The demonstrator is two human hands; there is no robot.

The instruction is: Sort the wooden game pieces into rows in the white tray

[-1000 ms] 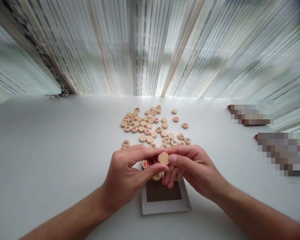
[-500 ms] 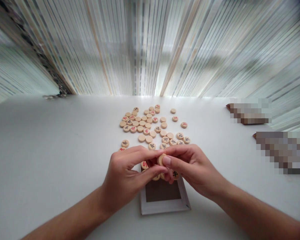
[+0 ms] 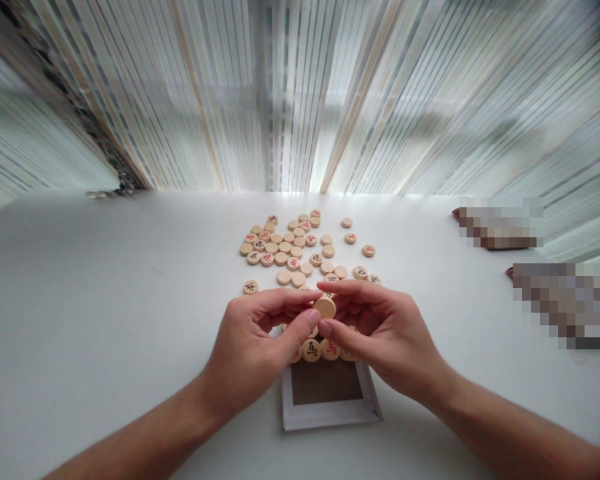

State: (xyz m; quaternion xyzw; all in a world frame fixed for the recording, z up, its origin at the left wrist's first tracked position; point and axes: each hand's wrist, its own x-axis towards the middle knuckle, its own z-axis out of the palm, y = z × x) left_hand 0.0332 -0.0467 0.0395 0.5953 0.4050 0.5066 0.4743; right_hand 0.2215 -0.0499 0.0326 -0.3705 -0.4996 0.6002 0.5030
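Observation:
A blank-faced xiangqi piece (image 3: 325, 308) is pinched at the fingertips above a white box (image 3: 325, 417). My left hand (image 3: 263, 333) grips its left edge with thumb and index finger. From the other side, my right hand (image 3: 387, 327) has its index finger at the top and its thumb at the lower edge of the same piece. Under the hands, several pieces lie in a row in the box, among them a black-marked piece (image 3: 311, 350) and a red-marked piece (image 3: 331, 349). The box's near part shows a bare dark bottom. My hands partly hide the far rows.
Beyond my hands, many loose xiangqi pieces (image 3: 281, 258) are scattered on the white table (image 3: 130, 320), some marked red or black, some blank side up. Two blurred-out brown-edged objects (image 3: 510, 243) lie at the right. A striped curtain (image 3: 300, 100) hangs behind the table.
The held piece has turned from edge-on to show its blank face and risen slightly. My right thumb has slid off its face to the lower edge. More of the box's row now shows.

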